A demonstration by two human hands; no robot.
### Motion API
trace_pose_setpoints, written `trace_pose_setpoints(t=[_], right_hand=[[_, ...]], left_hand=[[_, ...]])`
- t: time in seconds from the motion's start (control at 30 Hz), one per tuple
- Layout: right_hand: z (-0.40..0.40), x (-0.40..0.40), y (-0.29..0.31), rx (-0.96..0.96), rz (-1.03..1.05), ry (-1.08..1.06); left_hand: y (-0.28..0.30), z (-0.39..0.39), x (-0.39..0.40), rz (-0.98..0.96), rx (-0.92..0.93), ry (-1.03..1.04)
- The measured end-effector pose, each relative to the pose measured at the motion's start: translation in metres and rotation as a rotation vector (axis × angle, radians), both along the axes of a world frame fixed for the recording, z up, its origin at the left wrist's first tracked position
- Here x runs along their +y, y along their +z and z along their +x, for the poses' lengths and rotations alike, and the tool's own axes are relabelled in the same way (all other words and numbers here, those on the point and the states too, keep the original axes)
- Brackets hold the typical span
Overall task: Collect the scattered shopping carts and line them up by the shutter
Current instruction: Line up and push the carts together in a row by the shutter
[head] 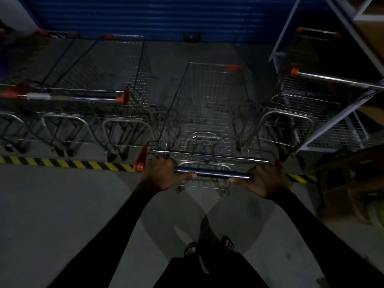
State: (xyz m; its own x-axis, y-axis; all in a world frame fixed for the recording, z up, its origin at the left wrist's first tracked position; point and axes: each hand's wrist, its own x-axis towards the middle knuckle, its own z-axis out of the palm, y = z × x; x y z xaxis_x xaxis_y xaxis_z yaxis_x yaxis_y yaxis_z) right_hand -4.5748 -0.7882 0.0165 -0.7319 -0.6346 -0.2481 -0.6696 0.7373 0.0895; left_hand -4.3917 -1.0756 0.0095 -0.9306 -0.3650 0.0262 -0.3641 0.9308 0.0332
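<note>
A wire shopping cart [207, 104] stands in front of me, nose toward the blue shutter [166, 15]. My left hand [161, 173] grips the left end of its metal handle bar [214, 174] beside the orange end cap. My right hand [265, 179] grips the right end. Several carts [108, 80] stand side by side to the left, facing the shutter. One more cart [299, 113] stands to the right, partly under a rack.
A yellow-and-black striped line [62, 163] crosses the grey floor under the cart's rear. A pale metal rack [340, 65] leans in at the right. Cardboard boxes [353, 188] sit low on the right. My sandalled feet [207, 248] stand on bare floor behind the cart.
</note>
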Motion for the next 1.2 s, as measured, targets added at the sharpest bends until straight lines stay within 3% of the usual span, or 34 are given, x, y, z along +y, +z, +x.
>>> trace_pose_setpoints(t=[0.37, 0.5, 0.73, 0.87, 1.07, 1.2], right_hand=[[-0.053, -0.041, 0.001, -0.067, 0.02, -0.03], [-0.091, -0.064, 0.002, 0.017, 0.015, 0.035], [-0.16, -0.124, 0.002, -0.129, 0.021, -0.009], [-0.177, -0.15, 0.014, -0.069, -0.007, 0.011], [-0.215, -0.175, -0.012, -0.133, -0.177, -0.003], [-0.226, -0.192, -0.015, -0.117, -0.144, -0.004]], left_hand=[[-0.009, -0.053, -0.039, 0.046, -0.086, 0.004], [-0.008, -0.091, -0.061, 0.056, -0.147, 0.002], [-0.001, -0.151, -0.11, 0.027, -0.174, 0.042], [0.001, -0.174, -0.136, -0.061, -0.163, 0.033], [0.006, -0.197, -0.159, 0.012, -0.12, 0.029], [0.007, -0.206, -0.176, 0.026, -0.135, 0.035]])
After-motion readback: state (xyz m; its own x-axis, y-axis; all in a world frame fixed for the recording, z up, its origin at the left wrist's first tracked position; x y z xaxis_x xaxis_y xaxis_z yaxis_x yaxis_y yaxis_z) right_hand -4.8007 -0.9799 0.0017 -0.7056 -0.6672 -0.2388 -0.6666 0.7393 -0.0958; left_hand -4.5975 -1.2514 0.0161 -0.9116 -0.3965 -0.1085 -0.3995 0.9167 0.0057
